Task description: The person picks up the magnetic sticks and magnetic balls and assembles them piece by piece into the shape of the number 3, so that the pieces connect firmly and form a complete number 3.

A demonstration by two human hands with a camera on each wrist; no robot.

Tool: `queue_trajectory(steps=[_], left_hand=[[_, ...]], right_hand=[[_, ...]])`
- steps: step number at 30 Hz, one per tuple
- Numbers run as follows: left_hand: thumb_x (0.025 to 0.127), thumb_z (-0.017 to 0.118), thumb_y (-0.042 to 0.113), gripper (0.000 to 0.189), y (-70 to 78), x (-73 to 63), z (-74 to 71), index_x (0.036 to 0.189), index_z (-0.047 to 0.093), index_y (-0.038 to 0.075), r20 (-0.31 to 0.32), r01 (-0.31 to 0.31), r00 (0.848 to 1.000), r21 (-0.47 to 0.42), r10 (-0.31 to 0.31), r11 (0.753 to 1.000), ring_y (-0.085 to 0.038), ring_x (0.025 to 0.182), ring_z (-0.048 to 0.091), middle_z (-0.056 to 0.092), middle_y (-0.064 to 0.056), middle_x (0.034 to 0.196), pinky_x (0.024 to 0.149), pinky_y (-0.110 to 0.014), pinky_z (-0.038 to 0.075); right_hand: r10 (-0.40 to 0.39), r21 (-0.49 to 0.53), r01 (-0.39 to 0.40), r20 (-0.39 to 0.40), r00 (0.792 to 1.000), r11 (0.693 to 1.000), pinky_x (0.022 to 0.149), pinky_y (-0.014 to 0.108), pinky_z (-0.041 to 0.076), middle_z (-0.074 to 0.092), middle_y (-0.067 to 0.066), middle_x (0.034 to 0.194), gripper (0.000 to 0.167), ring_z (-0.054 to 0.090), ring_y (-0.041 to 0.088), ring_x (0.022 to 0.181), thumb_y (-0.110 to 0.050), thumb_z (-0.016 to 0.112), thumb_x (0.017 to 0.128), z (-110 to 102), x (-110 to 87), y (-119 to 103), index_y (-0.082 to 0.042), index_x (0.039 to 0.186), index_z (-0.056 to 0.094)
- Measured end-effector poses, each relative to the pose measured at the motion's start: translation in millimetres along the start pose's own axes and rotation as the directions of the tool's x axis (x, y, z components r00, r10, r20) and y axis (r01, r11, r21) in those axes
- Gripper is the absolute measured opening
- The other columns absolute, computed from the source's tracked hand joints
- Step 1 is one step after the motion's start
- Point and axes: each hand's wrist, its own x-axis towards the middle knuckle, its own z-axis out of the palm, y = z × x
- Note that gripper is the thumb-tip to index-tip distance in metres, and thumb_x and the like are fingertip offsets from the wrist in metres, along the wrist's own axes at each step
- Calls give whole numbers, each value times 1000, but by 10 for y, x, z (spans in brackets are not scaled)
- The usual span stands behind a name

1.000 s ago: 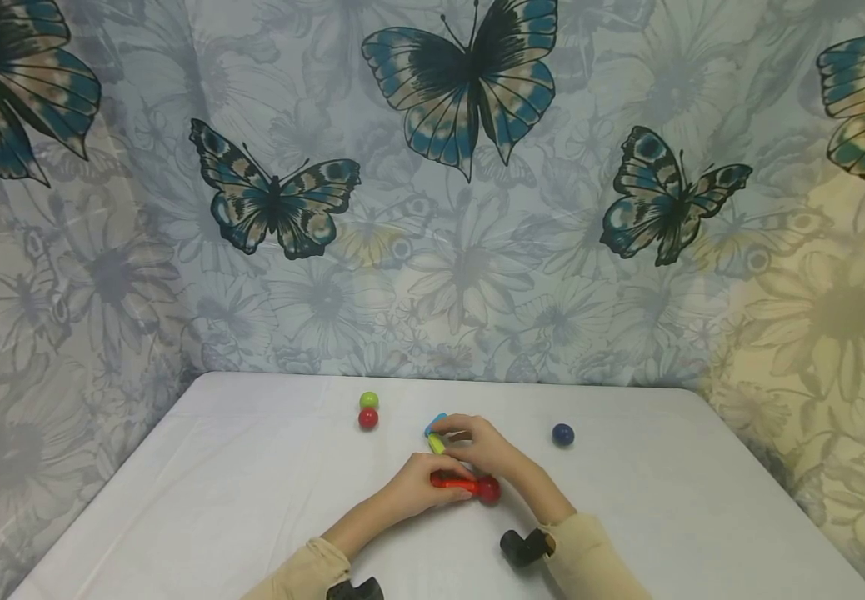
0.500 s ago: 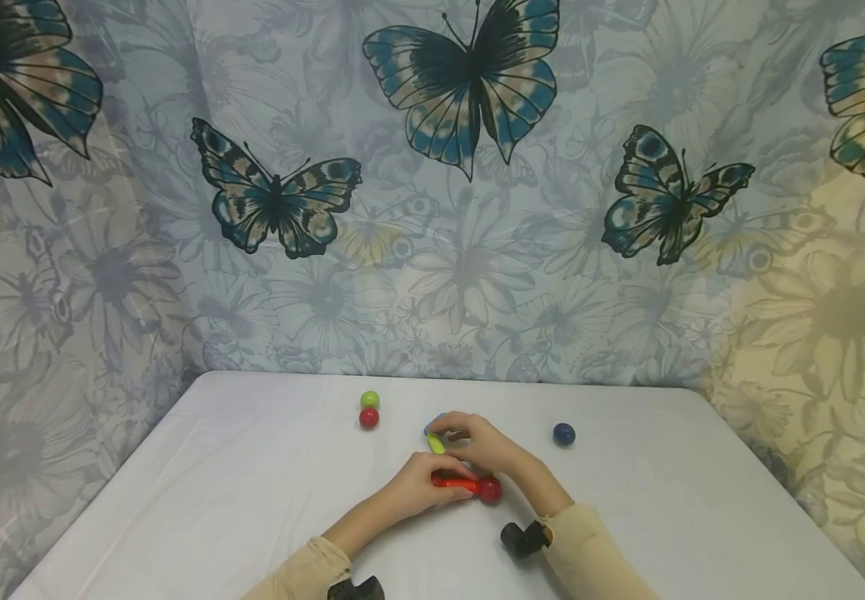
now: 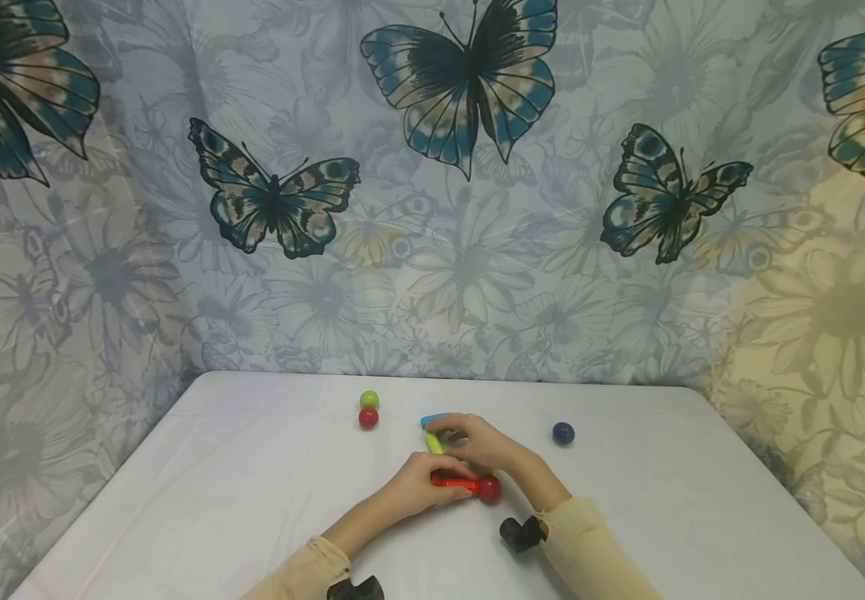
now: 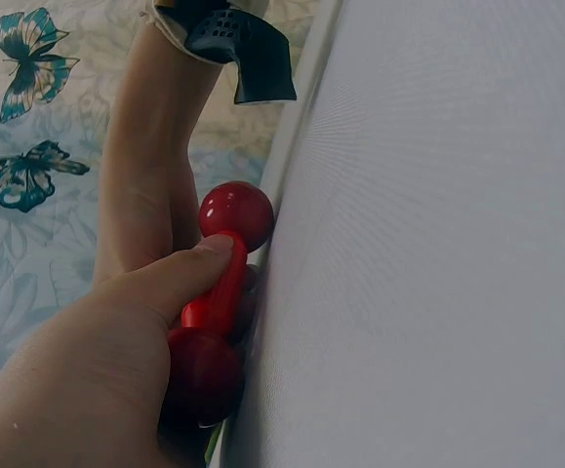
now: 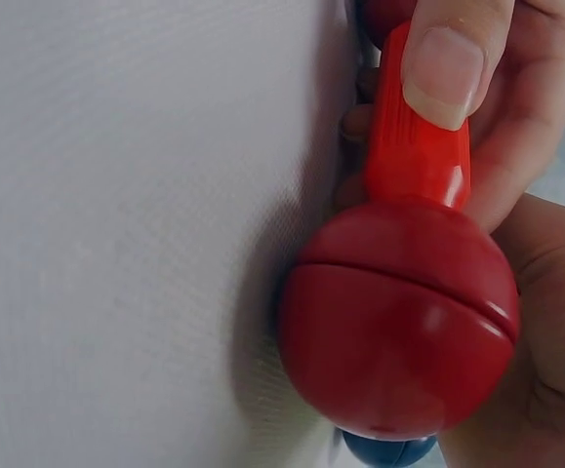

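My left hand [image 3: 419,487] grips a red toy connector stick [image 3: 458,483] just over the white table. At the stick's right end sits a red ball [image 3: 489,489]; the left wrist view shows another red ball [image 4: 204,375] at the other end, partly behind the hand. The left thumb [image 4: 180,278] presses along the stick. Beyond it, my right hand [image 3: 481,442] curls its fingers at a blue stick [image 3: 432,419], beside a yellow-green stick [image 3: 433,442] that runs down toward the left hand. The right palm [image 5: 545,331] shows behind the red ball in the right wrist view.
A green ball [image 3: 368,400] and a red ball [image 3: 368,417] stand close together at the back left of the white table [image 3: 252,467]. Right of the hands lies a dark blue ball [image 3: 563,433]. A butterfly-patterned cloth [image 3: 470,292] hangs behind the table.
The blue stick at my right fingertips has turned from slanted to nearly level, with more of it showing. The right hand and yellow-green stick have shifted slightly left. My left hand stays put.
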Motion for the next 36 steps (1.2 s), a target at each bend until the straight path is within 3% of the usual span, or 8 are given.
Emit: queue_trajectory(steps=[13,20,25,30,36], left_hand=[[86,75,27,22,-4,2,1,108,74,21,9,6,1000,-2,-6,1000,1,99,56,73,4,110,87,-17,47],[86,75,27,23,-16,11,3,107,75,21,3,-12,1000,-12,12,1000,1,101,57,74,6,108,89,-18,48],[86,75,27,23,-13,12,-1,108,74,20,3,-26,1000,-12,26,1000,2,98,58,75,6,107,89,-18,48],[86,75,26,24,-18,11,-1,109,74,21,12,-18,1000,-16,18,1000,2,97,58,75,6,106,88,-17,48],[87,74,27,22,-26,17,6,108,74,22,17,-14,1000,-16,14,1000,2,95,59,75,6,104,86,-18,48]], right_hand=[[70,56,-66,-87,994,996,104,49,47,63,12,131,39,58,35,122,-2,67,87,46,-41,26,-3,126,63],[10,95,5,-162,987,995,106,51,44,63,16,130,40,56,39,125,-9,71,87,45,-70,70,-2,126,62],[21,127,6,-210,977,992,106,46,46,64,14,130,41,57,36,125,-14,74,85,14,-90,117,-5,124,64],[34,160,11,-272,962,987,104,46,48,63,17,129,43,58,38,123,-12,75,84,-36,-132,144,-3,124,63],[68,213,15,-379,923,977,104,43,47,63,20,128,44,57,38,123,-8,76,83,-102,-188,181,2,123,63]])
